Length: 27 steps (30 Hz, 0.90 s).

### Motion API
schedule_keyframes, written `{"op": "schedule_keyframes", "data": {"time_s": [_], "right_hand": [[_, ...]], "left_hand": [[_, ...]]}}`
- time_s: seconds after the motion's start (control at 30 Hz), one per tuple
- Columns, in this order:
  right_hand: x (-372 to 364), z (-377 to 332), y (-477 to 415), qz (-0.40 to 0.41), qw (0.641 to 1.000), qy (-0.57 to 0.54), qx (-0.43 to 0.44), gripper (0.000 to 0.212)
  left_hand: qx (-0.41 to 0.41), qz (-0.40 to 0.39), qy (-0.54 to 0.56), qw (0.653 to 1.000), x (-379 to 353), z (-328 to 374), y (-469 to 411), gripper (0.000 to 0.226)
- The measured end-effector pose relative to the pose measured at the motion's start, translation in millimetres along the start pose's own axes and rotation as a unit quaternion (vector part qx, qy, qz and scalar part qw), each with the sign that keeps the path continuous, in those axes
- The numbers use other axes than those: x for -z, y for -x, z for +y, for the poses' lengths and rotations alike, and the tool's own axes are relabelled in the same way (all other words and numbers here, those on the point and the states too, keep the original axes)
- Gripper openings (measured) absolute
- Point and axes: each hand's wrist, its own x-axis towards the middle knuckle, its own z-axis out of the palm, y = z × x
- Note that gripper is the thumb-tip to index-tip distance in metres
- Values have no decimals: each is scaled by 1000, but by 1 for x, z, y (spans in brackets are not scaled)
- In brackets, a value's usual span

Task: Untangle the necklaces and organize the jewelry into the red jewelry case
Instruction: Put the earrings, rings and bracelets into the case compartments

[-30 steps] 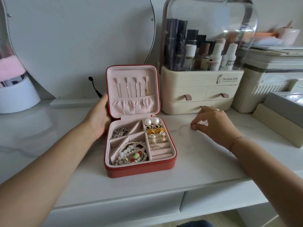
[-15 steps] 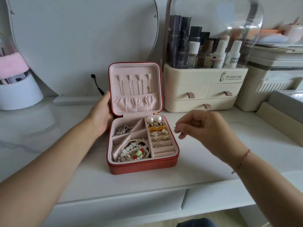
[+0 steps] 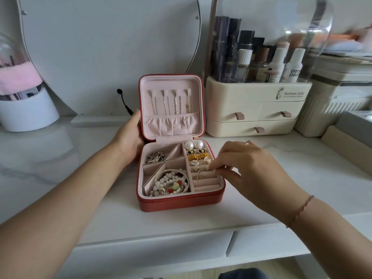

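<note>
Head view: I see white marble bench point(image 3: 60, 158); left fingers point(image 3: 135, 118) grasp red jewelry case point(image 3: 181, 202) lid, right fingers point(image 3: 226, 165) pinch small gold piece point(image 3: 211, 169); cosmetics organizer point(image 3: 251, 95) beyond right fingers.

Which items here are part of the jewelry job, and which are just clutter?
Job: red jewelry case, necklaces hung in its lid, bracelets, earrings, small gold piece pinched by right hand, left hand gripping the case.
Clutter: cosmetics organizer, mirror, brush holder.
</note>
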Motion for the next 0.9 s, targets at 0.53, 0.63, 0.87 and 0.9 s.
{"op": "schedule_keyframes", "data": {"time_s": [0.53, 0.63, 0.87, 0.9], "right_hand": [[10, 9, -2, -42, 987, -104, -112, 9], [2, 7, -4, -41, 982, -122, -138, 8], [-2, 4, -2, -57, 977, -147, -141, 7], [-1, 4, -2, -62, 977, -151, -139, 6]], "left_hand": [[-4, 17, -22, 1000, 0, 1, 2, 44], [-9, 20, -23, 999, -3, 2, 4, 42], [-12, 17, -31, 999, -4, 2, 5, 36], [-12, 17, -32, 999, -4, 2, 5, 37]]}}
